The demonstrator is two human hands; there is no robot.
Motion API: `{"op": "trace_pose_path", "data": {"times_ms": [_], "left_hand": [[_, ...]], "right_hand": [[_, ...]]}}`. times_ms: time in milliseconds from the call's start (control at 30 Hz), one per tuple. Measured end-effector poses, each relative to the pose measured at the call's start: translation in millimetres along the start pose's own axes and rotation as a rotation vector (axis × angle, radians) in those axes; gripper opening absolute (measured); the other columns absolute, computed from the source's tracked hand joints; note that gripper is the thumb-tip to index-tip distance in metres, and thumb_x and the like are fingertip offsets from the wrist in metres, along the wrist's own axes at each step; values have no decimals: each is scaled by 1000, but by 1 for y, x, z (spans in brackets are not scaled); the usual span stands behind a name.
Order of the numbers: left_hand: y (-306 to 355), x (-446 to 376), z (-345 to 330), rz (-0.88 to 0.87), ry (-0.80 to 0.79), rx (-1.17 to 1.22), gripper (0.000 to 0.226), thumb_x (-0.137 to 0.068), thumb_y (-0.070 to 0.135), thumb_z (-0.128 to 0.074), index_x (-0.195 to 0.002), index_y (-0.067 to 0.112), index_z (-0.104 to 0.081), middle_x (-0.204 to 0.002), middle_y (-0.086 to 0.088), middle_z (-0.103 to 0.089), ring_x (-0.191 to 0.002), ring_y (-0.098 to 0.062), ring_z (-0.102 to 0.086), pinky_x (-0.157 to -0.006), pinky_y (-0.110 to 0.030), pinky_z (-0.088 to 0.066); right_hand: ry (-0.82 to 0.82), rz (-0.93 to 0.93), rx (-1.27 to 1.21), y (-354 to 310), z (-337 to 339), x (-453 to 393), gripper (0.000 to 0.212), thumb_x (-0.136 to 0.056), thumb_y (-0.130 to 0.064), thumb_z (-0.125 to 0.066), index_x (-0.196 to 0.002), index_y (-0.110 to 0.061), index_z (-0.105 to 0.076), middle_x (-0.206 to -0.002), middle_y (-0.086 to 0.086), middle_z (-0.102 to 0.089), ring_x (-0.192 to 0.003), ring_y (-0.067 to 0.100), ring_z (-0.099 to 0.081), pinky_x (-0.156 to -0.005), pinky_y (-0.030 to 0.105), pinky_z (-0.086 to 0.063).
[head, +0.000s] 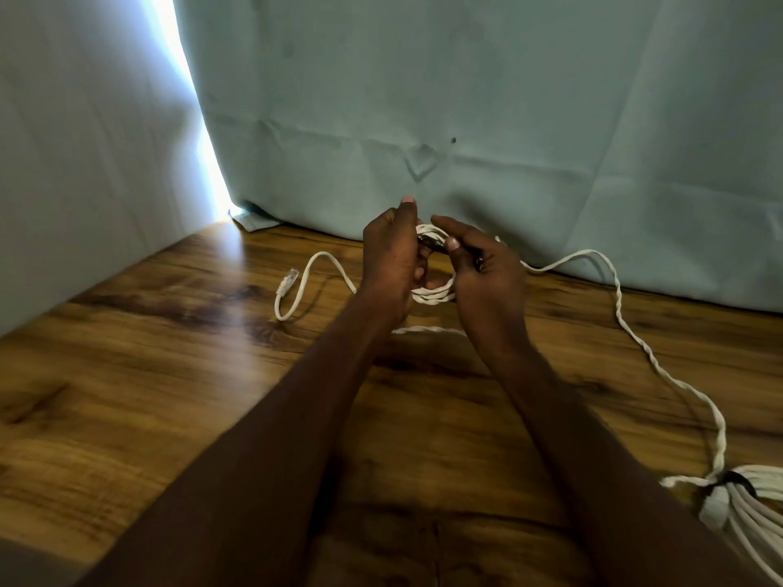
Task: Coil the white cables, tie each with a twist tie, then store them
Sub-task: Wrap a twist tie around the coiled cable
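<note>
Now: two cables, one coil in our hands

Together we hold one small white cable coil (pixel 432 292) above the wooden bench (pixel 127 396). Our left hand (pixel 392 260) grips its left side; our right hand (pixel 487 269) pinches one dark twist tie (pixel 432 243) at its top. One plug end (pixel 287 281) lies left. A second coil (pixel 745 497), already tied with one black tie (pixel 731 480), rests far right.

Two bare forearms, sleeveless up to the near edge, ending in left hand (pixel 392 252) and right hand (pixel 483 269) with short pale fingernails, no rings, watch or gloves.
</note>
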State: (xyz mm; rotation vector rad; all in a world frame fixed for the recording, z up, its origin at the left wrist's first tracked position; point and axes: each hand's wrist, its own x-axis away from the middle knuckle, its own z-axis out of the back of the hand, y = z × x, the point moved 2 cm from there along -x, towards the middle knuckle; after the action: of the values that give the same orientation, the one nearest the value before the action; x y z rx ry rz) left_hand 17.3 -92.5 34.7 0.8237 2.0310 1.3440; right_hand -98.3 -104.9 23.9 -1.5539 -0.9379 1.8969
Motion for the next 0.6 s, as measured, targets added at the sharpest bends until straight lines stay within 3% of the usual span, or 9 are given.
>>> {"op": "trace_pose_path", "data": {"times_ms": [133, 267, 300, 367, 433, 500, 600], "left_hand": [[-3, 4, 0, -6, 19, -39, 34, -107, 35, -49, -83, 11, -53, -60, -7, -50, -32, -7, -39, -36, -16, -29], [0, 1, 3, 16, 54, -20, 43, -106, 42, -48, -76, 12, -54, -56, -5, -49, -34, -10, -40, -37, -18, -29], [1, 1, 2, 22, 33, -5, 44, -107, 43, -47, -75, 13, -53, -54, -6, -49, -33, -12, -37, -37, -17, -29], [-1, 9, -8, -12, -28, 38, 43, -109, 40, -44, -76, 13, -52, -52, -7, -47, -32, -14, -35, -36, -16, -29], [-7, 20, -24, -77, -94, 64, 43, -112, 38, -39, -80, 13, -52, -48, -5, -45, -32, -14, -37, -37, -17, -32], [-15, 28, -35, -100, -125, 61, 45, -112, 42, -36, -83, 11, -52, -46, -5, -43, -34, -14, -37, -37, -18, -33], [-18, 33, -41, -134, -154, 76, 48, -111, 48, -33, -92, 9, -54, -49, -6, -42, -38, -13, -38, -38, -19, -34]], "right_hand": [[-34, 15, -22, 2, 0, 0, 31, -100, 8, -52, -116, -3, -76, -112, 8, -75, -89, -9, -69, -68, 4, -50], [-29, -7, -94, 9, -5, -1, 29, -101, 1, -55, -117, -9, -77, -112, 2, -76, -92, 15, -75, -66, 34, -64], [-2, -17, -110, 10, -7, 0, 28, -102, 0, -54, -115, -9, -77, -108, 0, -77, -89, 18, -76, -65, 36, -63], [105, -68, -210, 9, -10, -2, 25, -104, 1, -50, -107, -6, -74, -86, -4, -76, -71, 11, -71, -56, 27, -56], [229, -170, -388, 8, -5, -6, 22, -106, 3, -45, -104, 0, -67, -63, -1, -62, -47, 7, -54, -43, 19, -41], [306, -255, -462, 7, 1, -8, 23, -106, 3, -44, -100, 1, -66, -54, 2, -54, -39, 7, -45, -39, 16, -34], [371, -311, -509, 5, 5, -8, 28, -105, 3, -45, -89, -5, -67, -55, 2, -58, -38, 9, -44, -39, 17, -34]]}}
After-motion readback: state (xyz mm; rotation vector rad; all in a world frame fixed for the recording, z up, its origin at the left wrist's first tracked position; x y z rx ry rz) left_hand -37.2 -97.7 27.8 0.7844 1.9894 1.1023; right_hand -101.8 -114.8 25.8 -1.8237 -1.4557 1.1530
